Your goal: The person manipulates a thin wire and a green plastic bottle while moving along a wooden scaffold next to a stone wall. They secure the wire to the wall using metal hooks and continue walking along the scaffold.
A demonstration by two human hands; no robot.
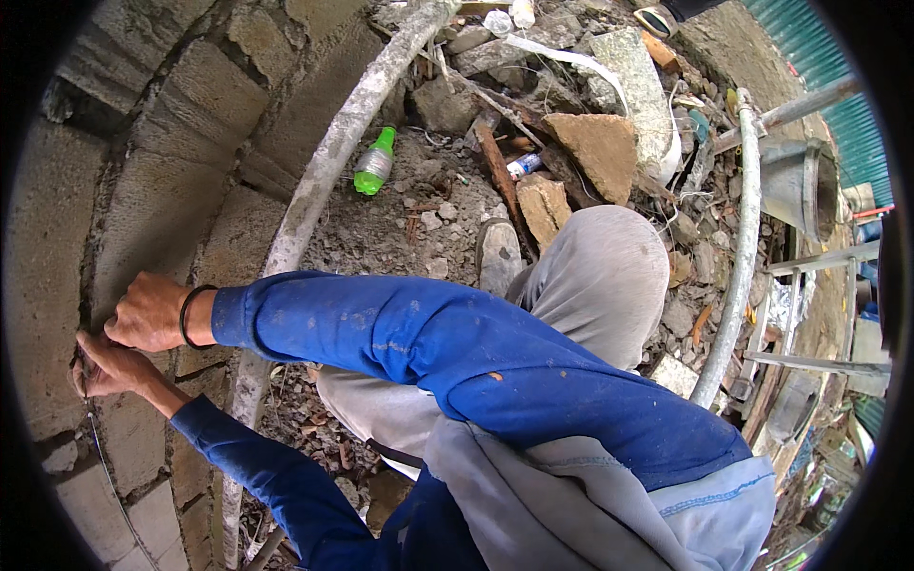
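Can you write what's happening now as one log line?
left hand: pinching string at block wall | right hand: on wall

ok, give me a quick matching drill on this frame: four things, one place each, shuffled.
Things:
1. green bottle
2. left hand
3. black wristband
4. grey pipe

Places:
A. on the right wrist
B. on the rubble, just right of the pale pole
C. pressed to a joint in the block wall
D. upright at the right, beside the metal frame

Pairs: 1-B, 2-C, 3-A, 4-D
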